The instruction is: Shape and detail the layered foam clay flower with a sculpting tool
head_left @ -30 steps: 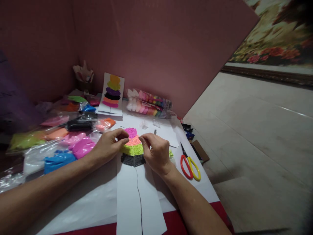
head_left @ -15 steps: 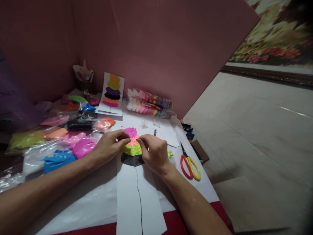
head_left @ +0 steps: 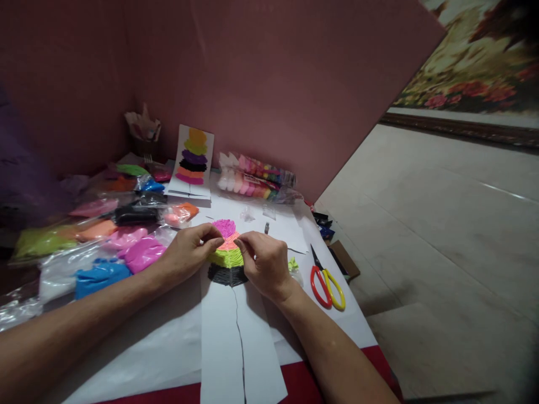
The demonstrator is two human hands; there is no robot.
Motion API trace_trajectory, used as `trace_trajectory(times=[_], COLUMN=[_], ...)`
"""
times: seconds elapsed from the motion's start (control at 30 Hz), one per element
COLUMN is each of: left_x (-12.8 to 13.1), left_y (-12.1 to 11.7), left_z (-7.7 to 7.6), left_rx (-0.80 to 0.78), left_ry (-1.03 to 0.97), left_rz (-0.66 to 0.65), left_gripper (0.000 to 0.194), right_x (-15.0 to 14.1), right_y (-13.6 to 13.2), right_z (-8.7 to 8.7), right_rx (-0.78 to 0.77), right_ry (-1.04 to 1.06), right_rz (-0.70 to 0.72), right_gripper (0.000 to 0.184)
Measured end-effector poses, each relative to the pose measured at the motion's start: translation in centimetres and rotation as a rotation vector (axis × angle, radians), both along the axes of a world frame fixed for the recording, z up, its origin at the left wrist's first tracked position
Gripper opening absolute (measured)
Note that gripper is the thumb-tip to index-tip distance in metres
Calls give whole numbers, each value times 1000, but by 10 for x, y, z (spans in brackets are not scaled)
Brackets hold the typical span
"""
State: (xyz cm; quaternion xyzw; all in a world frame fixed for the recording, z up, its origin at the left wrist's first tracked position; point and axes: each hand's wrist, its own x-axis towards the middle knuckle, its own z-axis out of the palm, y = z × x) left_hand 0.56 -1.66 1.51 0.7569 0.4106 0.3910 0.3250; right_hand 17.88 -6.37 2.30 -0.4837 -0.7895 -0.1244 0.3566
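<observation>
Striped clay relief (head_left: 229, 252) flat on white paper strip (head_left: 221, 331), long axis near to far. Black band (head_left: 227, 275) nearest, then lime band (head_left: 226, 258). Next, coral band (head_left: 229, 242), between left grip (head_left: 189, 247) and right grip (head_left: 267, 261), about equally near both. Narrow pinch at each; can't tell whether holding anything. Magenta patch (head_left: 223, 226) just beyond.

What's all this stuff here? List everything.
Paper strip: one, white, front centre
Banded design: one, magenta, orange, lime and black, on the strip
Scissors: one, red and yellow, right
Bagged lumps: many, mixed colours, left
Card: one, white with coloured bands, back
Clear packs: apparently two, multicoloured, back
Container: one, dark, back left
Framed picture: one, multicoloured, upper right
Left hand: one, bare, at design's left
Right hand: one, bare, at design's right
</observation>
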Motion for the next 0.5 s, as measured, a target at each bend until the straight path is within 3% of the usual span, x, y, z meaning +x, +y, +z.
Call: trace_trajectory(times=[0.5], left_x=[-1], left_y=[1], left_z=[-6], left_rx=[-2], left_ry=[-41], left_rz=[17], left_gripper=[16], right_x=[0], right_y=[0], right_z=[0], right_rx=[12], right_ry=[4], right_rz=[4], right_gripper=[17])
